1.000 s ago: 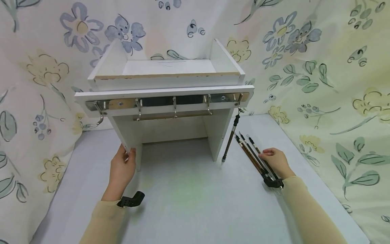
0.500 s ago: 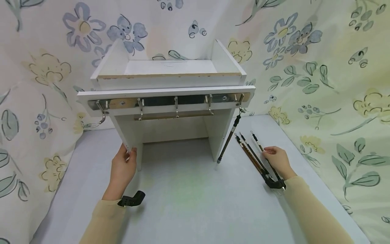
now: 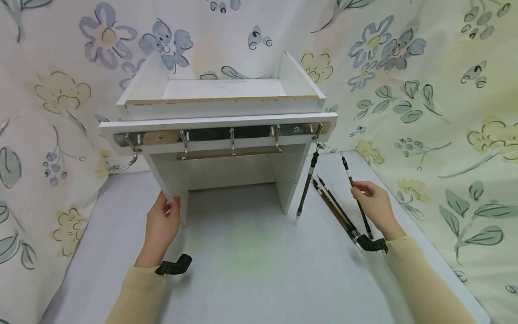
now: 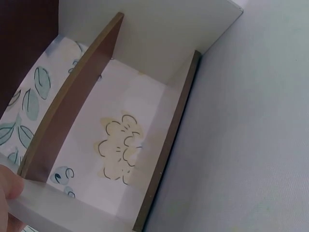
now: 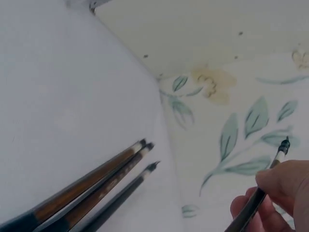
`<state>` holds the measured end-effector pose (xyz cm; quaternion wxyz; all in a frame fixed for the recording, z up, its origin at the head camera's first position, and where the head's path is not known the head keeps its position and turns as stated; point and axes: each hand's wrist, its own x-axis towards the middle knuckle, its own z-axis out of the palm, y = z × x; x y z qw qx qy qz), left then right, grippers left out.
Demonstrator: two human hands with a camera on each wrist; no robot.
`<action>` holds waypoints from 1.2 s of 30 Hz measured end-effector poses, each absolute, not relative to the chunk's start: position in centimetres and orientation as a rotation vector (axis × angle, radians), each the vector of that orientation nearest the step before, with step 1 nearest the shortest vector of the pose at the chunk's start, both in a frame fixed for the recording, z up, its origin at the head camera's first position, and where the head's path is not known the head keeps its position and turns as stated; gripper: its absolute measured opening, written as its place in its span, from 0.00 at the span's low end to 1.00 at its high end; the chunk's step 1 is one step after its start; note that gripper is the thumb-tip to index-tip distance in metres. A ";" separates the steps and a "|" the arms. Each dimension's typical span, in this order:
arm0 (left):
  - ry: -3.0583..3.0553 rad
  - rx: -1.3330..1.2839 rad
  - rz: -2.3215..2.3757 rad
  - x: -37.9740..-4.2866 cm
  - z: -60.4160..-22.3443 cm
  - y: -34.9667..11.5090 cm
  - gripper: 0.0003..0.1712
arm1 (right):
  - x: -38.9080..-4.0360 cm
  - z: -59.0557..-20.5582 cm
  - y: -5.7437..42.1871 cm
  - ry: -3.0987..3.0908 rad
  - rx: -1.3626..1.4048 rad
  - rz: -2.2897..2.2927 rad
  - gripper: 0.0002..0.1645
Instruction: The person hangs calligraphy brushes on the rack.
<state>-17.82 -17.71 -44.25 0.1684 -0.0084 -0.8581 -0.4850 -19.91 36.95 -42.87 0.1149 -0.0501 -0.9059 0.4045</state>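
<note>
My left hand [image 3: 162, 227] grips the front edge of the left side panel of a white shelf unit [image 3: 222, 109]; its thumb [image 4: 10, 183] shows at the edge of the left wrist view. Between thumb and fingers, my right hand [image 3: 377, 207] pinches a dark calligraphy brush [image 3: 347, 168], slanted, with its loop end pointing away. Left of that hand, three more brushes [image 3: 332, 206] lie side by side on the table, two brown and one black in the right wrist view. Another brush [image 3: 309, 177] hangs by its loop from the rightmost hook [image 3: 319, 130].
A metal rail [image 3: 234, 133] with several hooks runs along the shelf's front; the other hooks carry nothing. The unit stands on a pale table [image 3: 243, 270]. Floral cloth [image 3: 437, 112] hangs behind and to the right. Each wrist wears a black camera mount [image 3: 175, 265].
My right hand has drawn its brush away from the lying ones, up and to the right. The hanging brush has swung slightly. My left hand keeps its grip on the shelf.
</note>
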 end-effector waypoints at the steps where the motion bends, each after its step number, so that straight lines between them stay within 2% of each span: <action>1: -2.441 -0.025 -1.378 -17.8 -44.2 -17.7 0.27 | -19.8 -42.6 36.7 -2.639 -0.129 1.186 0.24; 17: -2.441 -0.018 -1.368 -17.9 -44.3 -17.6 0.27 | -16.8 -36.9 31.1 -2.327 0.074 1.314 0.17; 24: -2.446 -0.007 -1.371 -17.8 -44.2 -17.6 0.27 | -17.1 -37.2 30.8 -2.274 0.124 1.327 0.16; 36: -2.447 -0.001 -1.373 -17.9 -44.2 -17.6 0.26 | -14.7 -33.9 27.8 -2.137 0.323 1.397 0.14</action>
